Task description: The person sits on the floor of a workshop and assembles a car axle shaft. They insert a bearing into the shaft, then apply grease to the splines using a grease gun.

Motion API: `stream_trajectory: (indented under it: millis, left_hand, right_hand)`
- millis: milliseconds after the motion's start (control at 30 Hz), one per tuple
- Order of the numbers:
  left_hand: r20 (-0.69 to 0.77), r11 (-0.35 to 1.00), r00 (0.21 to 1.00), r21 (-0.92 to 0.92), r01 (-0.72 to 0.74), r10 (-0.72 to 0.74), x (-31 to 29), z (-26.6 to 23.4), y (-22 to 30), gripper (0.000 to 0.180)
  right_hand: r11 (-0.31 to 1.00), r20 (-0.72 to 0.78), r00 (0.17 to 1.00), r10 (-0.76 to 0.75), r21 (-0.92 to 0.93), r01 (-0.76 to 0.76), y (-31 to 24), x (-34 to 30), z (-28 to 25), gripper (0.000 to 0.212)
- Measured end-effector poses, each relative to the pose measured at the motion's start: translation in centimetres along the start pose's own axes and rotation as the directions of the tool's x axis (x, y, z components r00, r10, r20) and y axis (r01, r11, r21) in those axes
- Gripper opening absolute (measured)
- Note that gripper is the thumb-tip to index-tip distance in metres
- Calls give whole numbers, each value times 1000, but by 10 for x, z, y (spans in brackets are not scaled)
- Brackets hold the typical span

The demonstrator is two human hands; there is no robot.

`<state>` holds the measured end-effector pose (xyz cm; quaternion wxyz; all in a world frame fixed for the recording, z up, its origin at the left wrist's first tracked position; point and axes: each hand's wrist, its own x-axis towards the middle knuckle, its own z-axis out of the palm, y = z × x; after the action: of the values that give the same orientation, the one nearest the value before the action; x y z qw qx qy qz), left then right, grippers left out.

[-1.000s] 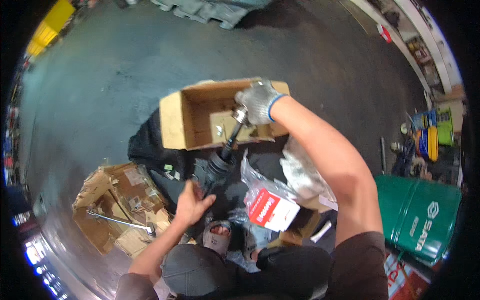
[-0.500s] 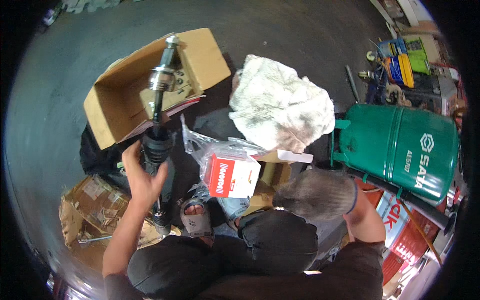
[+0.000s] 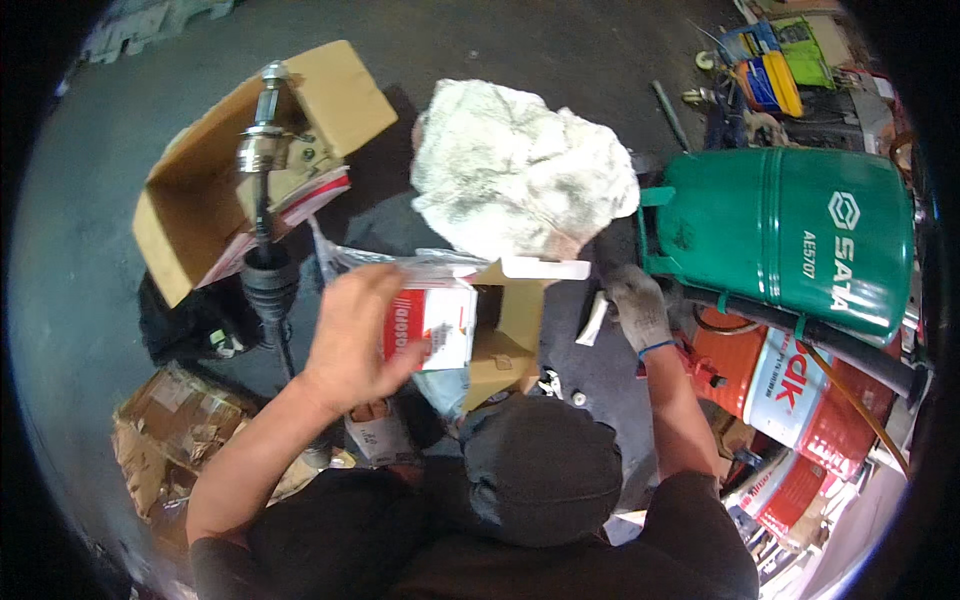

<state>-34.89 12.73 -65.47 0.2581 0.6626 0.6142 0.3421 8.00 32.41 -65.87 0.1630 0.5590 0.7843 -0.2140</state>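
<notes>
My bare left hand [image 3: 352,340] is spread at the left end of a red and white box [image 3: 450,322], fingers above and thumb across its front. Whether it presses on the box I cannot tell. An open cardboard end [image 3: 510,345] shows at the box's right. My gloved right hand [image 3: 640,308] is low over the dark mat, beside a small white strip-like piece [image 3: 593,320]; its fingertips are mostly hidden. Left of my left hand, a drive shaft [image 3: 262,200] with a black ribbed boot lies with its metal end over an open carton [image 3: 195,215].
A stained white rag [image 3: 520,165] lies ahead. The green tank [image 3: 790,235] and red drums [image 3: 740,365] stand at the right. Torn cardboard [image 3: 170,430] lies at the near left. Small metal parts [image 3: 560,385] sit near my knee. Clear plastic wrap [image 3: 350,258] is behind the red and white box.
My left hand has moved right, from the drive shaft's boot to the red and white box. My right hand has moved forward from beside my knee to the white piece. The view has shifted.
</notes>
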Motion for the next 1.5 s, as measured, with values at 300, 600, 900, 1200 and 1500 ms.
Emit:
stream_trajectory:
  millis: [300,600,900,1200,1500]
  left_hand:
    - [-328,658,585,-186,730,-742,-74,-48,-97,111]
    - [-13,615,663,-387,687,-749,-68,-44,-126,115]
    - [-31,545,683,-630,554,-730,-71,-43,-130,111]
    - [-16,417,630,-763,494,-776,-73,-35,-125,110]
    - [41,429,641,-711,557,-766,-85,-18,-121,105]
  right_hand:
    - [610,-139,594,793,171,-774,132,28,253,58]
    - [642,-217,750,625,689,-336,171,32,240,20]
    - [868,-340,885,319,480,-129,79,44,177,46]
    - [632,-453,885,-110,655,414,-144,86,-63,58]
    - [672,165,845,-508,690,269,-335,110,-64,34]
